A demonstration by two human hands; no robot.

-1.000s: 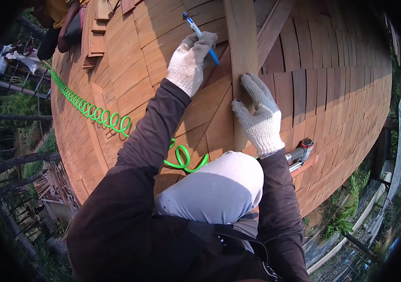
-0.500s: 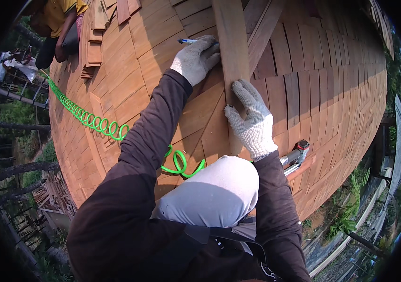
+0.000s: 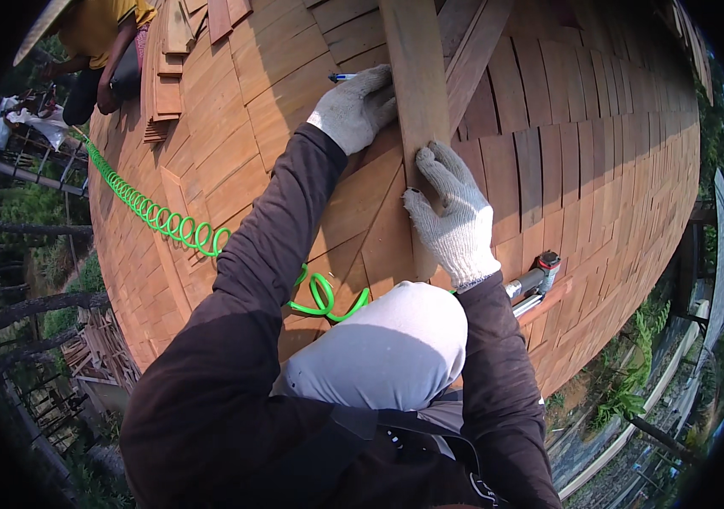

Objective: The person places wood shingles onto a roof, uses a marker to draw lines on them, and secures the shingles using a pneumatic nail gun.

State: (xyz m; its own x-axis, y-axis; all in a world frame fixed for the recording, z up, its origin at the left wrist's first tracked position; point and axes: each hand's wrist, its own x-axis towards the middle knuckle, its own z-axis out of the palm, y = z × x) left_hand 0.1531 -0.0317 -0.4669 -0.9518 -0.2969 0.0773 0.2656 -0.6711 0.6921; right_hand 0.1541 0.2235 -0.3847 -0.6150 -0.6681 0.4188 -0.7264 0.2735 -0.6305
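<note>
A blue-and-white pen (image 3: 342, 77) sticks out from under the fingers of my gloved left hand (image 3: 349, 110), which is closed on it; its tip is hidden. That hand is beside the left edge of a long flat wooden board (image 3: 417, 68) lying over the wooden shingles (image 3: 362, 204). Lower on the same board rests my gloved right hand (image 3: 454, 208), with thumb and fingers apart and the fingertips on the wood. Just right of my right wrist, a grey-and-black air nailer (image 3: 536, 280) lies on the shingles.
A green coiled air hose (image 3: 162, 216) runs from the upper left past my left forearm. Shingles (image 3: 167, 89) are stacked at the upper left, near a person in a yellow top (image 3: 124, 13). Another plank (image 3: 477, 64) slants beside the board. The shingled surface drops away at both sides.
The pen has shifted slightly, and less of it shows by my left hand. The board's far end has moved slightly left. At the upper left, the other person's hat brim has come into view.
</note>
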